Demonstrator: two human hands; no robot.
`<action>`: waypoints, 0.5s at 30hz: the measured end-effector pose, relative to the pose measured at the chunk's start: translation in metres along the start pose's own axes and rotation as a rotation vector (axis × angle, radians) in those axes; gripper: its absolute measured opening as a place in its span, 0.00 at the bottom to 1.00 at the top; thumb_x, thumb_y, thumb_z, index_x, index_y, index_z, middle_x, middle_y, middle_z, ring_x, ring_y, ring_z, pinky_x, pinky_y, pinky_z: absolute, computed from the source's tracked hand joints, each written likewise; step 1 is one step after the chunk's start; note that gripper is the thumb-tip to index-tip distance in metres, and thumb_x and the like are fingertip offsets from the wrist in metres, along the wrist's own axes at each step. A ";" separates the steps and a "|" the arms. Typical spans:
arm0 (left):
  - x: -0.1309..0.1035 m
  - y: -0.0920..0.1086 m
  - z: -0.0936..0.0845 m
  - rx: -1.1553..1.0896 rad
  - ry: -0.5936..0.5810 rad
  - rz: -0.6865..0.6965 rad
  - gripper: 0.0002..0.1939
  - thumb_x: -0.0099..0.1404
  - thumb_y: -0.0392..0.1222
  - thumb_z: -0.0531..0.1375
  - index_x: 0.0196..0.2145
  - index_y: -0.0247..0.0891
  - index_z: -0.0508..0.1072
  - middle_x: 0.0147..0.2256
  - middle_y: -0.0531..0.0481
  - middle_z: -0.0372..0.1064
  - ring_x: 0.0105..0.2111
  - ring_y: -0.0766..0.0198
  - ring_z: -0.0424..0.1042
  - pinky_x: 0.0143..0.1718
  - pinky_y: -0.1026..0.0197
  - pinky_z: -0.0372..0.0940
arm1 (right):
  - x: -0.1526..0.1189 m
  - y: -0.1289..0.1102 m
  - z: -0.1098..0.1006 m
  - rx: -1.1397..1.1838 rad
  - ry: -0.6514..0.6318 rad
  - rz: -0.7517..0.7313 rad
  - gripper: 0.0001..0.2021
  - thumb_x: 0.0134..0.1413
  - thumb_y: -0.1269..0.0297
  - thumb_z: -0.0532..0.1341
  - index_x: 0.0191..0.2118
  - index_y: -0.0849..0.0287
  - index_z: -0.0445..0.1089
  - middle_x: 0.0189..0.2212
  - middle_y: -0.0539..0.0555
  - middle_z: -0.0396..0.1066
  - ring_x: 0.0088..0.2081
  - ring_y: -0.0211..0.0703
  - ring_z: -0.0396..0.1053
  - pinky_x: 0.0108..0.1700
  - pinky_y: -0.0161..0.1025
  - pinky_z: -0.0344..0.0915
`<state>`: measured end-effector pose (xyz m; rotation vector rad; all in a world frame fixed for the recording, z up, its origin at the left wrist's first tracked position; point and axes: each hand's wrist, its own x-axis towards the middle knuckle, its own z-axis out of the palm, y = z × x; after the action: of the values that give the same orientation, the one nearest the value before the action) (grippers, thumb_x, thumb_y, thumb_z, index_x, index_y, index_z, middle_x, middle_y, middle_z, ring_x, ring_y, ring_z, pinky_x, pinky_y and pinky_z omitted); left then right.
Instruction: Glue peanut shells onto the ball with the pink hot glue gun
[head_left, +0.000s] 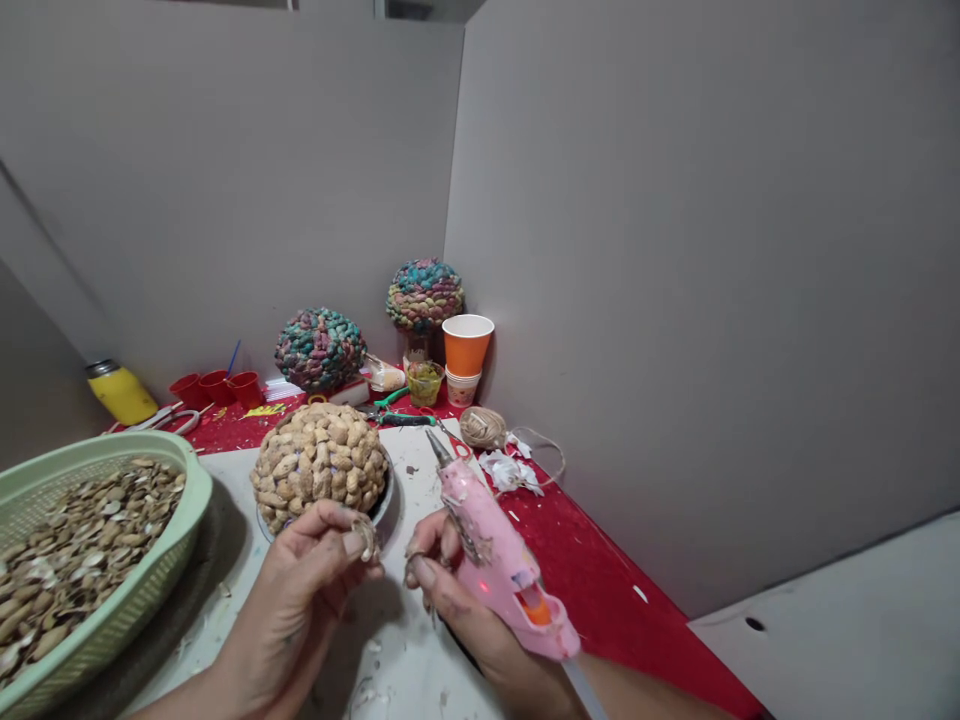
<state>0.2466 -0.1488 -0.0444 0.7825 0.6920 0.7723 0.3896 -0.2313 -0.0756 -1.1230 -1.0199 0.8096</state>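
Over the board [409, 500], left hand [300, 590] pinches a shell piece [367, 538]; right hand [469, 608], glue gun [501, 545] alongside, pinches a darker bit [410, 568]. Probably light, brittle: hold edges gently.

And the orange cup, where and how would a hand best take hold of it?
Probably the orange cup is best held around its sides just under the rim, coming from front and above. It stands upright, flaring toward the rim, which should check slipping; the farther multicoloured ball crowds its left and the grey wall rises behind.

Grey walls [675, 250] meet behind a red-covered table [600, 560].
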 end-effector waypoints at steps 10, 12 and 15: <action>0.002 -0.004 -0.005 0.147 0.001 0.103 0.12 0.51 0.41 0.73 0.31 0.38 0.76 0.28 0.55 0.74 0.27 0.68 0.70 0.33 0.66 0.67 | 0.008 0.009 -0.007 -0.081 -0.038 0.001 0.08 0.59 0.59 0.61 0.38 0.58 0.65 0.27 0.47 0.62 0.25 0.36 0.61 0.28 0.33 0.62; 0.003 -0.007 -0.007 0.190 -0.002 0.104 0.12 0.52 0.42 0.73 0.31 0.38 0.76 0.27 0.54 0.74 0.27 0.68 0.70 0.33 0.66 0.66 | 0.009 0.007 -0.008 -0.081 -0.036 -0.039 0.07 0.58 0.61 0.61 0.38 0.58 0.66 0.26 0.47 0.62 0.25 0.36 0.60 0.27 0.33 0.62; 0.005 -0.011 -0.008 0.252 -0.015 0.105 0.12 0.53 0.43 0.72 0.32 0.37 0.76 0.26 0.54 0.73 0.27 0.67 0.69 0.32 0.66 0.66 | 0.011 0.010 -0.006 -0.066 -0.033 -0.063 0.07 0.59 0.61 0.61 0.37 0.58 0.67 0.27 0.47 0.64 0.25 0.35 0.60 0.29 0.33 0.62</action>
<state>0.2469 -0.1472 -0.0588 1.0592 0.7483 0.7818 0.3992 -0.2206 -0.0838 -1.1306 -1.1115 0.7510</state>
